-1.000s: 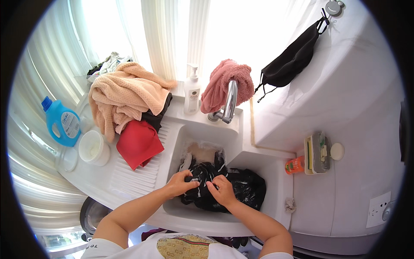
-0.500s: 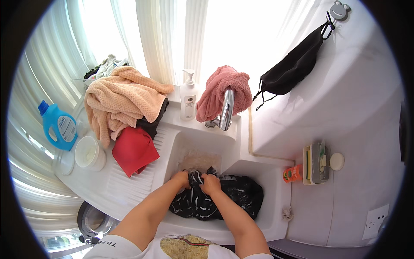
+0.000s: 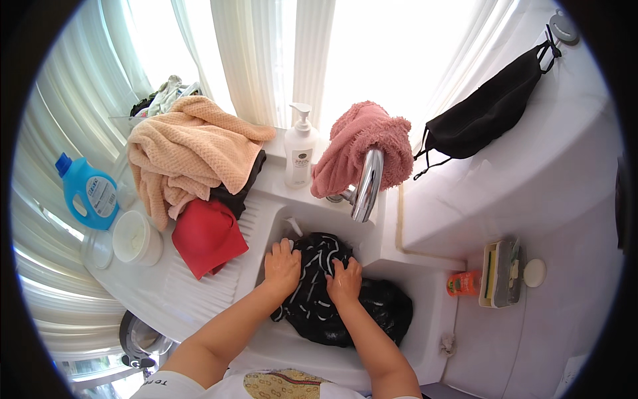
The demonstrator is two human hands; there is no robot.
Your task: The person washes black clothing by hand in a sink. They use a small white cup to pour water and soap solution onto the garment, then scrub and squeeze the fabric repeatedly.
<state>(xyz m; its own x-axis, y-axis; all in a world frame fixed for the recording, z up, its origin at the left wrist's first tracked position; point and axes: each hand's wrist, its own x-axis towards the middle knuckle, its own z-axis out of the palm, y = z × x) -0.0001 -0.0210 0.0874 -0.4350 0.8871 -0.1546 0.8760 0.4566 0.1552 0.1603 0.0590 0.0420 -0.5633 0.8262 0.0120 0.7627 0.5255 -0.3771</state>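
Note:
A wet black garment with white lines [image 3: 318, 276] lies bunched in the white sink [image 3: 435, 312], spread up against the basin's far wall. My left hand [image 3: 283, 269] is closed at its left edge, fingers curled and partly hidden. On the other side my right hand [image 3: 344, 282] is closed on a fold of the same garment. To the right of my right wrist, shiny wet black fabric [image 3: 385, 311] fills the basin; whether it belongs to the same garment I cannot tell. A small white piece [image 3: 294, 227] shows beside the far left wall of the basin.
Above the basin a chrome faucet [image 3: 369, 186] carries a pink towel [image 3: 362, 143]. A white pump bottle [image 3: 301, 149] stands beside it. Left are a peach towel [image 3: 193, 146], red cloth [image 3: 209, 236], white tub [image 3: 136, 238] and blue detergent bottle [image 3: 91, 193]. Right: an orange bottle [image 3: 463, 284] and sponge holder [image 3: 500, 274].
Both hands have moved apart and the striped garment, gathered between them before, is now spread toward the far side of the basin. The view has shifted slightly, so the right-hand things appear farther right.

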